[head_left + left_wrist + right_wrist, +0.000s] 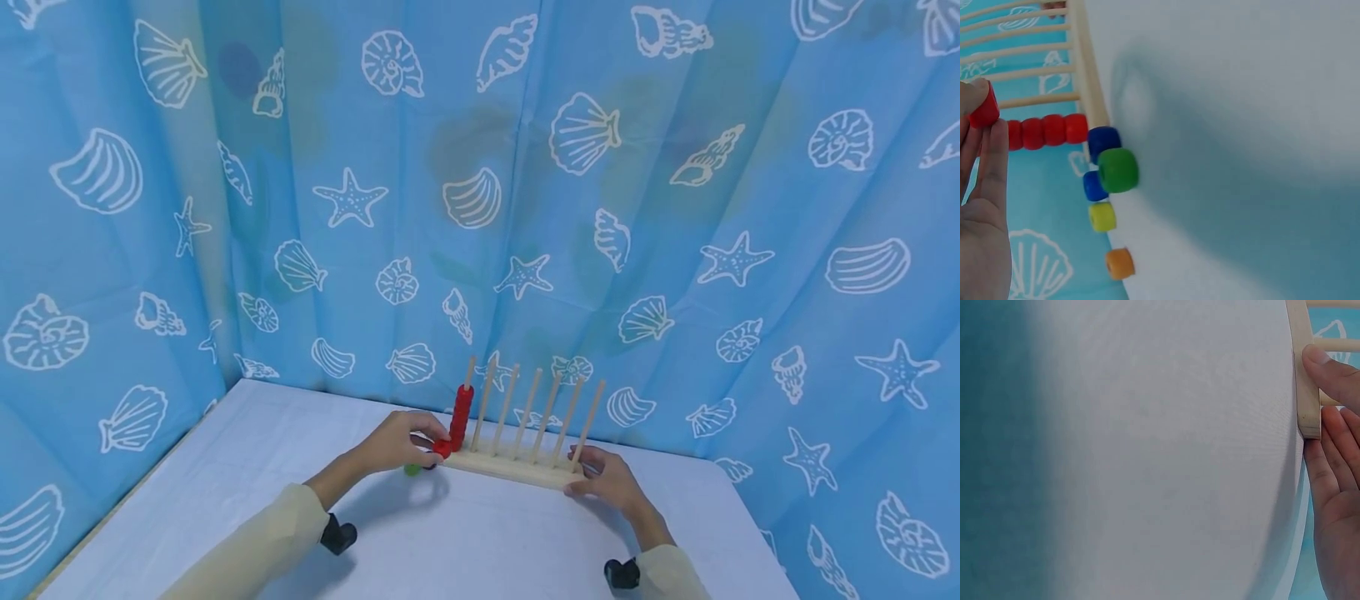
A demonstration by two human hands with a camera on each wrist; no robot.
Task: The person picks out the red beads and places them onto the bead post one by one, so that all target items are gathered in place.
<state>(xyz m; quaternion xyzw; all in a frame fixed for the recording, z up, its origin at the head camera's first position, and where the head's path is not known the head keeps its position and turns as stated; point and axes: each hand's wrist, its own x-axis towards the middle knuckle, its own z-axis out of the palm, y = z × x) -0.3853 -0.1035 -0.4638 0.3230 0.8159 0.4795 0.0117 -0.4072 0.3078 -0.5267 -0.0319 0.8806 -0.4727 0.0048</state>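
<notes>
Between thumb and fingertips, my left hand (397,442) pinches a red bead (985,109), apart from the pegs and just left of a stack of red beads (461,417). That stack sits on the leftmost peg of a wooden peg rack (510,469), and the peg's tip shows above it. The other pegs stand upright and bare. My right hand (611,479) grips the rack's right end, its thumb (1329,369) on the base and its fingers around the end and behind. In the head view, my left hand partly hides the loose beads near the rack's left end.
Loose beads lie by the rack's left end: two blue ones (1104,142), a green one (1118,170), a yellow one (1102,216) and an orange one (1120,264). Behind the white table (495,542) hangs a blue shell-patterned curtain (420,167).
</notes>
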